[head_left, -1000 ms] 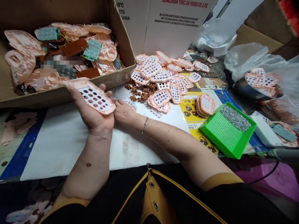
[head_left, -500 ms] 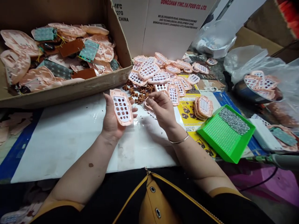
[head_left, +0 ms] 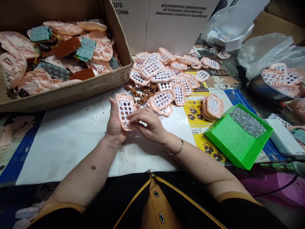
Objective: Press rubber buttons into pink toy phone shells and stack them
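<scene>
My left hand cradles a pink plastic casing with rows of button holes and a white inner sheet. The thumb lies along its left edge and the fingers are behind it. My right hand reaches over the casing's lower right part, fingertips drawn together at its surface. Anything between them is too small or hidden to tell. Just beyond the hands are brown branched plastic pieces and a heap of similar pink casings, with one casing lying nearer on the right.
At left stands a cardboard box of pink shells and green circuit boards. To the right are a stack of casings, a green tray with small metal screws, and a metal bowl. A white carton rises behind.
My right hand has moved left and slightly down, from beside the brown pieces to the held casing. My left hand still holds that casing. The view has shifted slightly.
</scene>
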Tool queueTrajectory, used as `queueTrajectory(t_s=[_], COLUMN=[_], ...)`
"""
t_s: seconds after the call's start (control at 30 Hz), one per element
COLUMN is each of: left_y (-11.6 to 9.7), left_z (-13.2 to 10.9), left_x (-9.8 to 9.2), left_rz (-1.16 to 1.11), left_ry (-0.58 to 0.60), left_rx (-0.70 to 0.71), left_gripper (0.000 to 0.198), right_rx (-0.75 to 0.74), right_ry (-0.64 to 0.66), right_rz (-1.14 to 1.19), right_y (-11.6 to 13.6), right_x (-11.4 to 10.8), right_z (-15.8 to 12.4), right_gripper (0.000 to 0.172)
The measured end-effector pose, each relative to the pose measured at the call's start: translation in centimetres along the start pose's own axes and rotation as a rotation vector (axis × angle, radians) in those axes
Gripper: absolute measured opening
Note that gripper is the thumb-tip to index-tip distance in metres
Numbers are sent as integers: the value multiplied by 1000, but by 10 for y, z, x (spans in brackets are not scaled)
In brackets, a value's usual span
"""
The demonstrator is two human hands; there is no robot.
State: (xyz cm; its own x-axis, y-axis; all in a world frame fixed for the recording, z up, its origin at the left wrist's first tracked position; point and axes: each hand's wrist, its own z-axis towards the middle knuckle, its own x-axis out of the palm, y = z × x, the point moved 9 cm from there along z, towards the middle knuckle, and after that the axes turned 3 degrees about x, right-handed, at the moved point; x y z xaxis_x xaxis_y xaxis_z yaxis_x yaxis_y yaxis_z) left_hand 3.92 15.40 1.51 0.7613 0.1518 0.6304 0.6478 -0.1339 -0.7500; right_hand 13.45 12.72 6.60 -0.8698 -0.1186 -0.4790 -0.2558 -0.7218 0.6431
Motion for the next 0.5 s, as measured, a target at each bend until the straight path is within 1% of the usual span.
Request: queueTrajectory(t_s=[0.17, 0.33, 0.43, 0.5], left_y=[-5, -5, -4, -2], left_z=[0, -2, -2, 0], left_x=[1, 6, 6, 4], left_rz=[10, 15, 0, -12], left_ry=[4, 35, 50, 51], left_rx=[30, 7, 5, -7], left_gripper=[73, 71, 72, 73], right_rx=[-33, -63, -112, -179], right_ry=[43, 116, 144, 141], right_rz=[-160, -250, -309, -384], right_y=[5, 12, 15, 21], right_x=[1, 0, -1, 1], right_z=[1, 1, 0, -3], right_gripper=[18, 19, 28, 35])
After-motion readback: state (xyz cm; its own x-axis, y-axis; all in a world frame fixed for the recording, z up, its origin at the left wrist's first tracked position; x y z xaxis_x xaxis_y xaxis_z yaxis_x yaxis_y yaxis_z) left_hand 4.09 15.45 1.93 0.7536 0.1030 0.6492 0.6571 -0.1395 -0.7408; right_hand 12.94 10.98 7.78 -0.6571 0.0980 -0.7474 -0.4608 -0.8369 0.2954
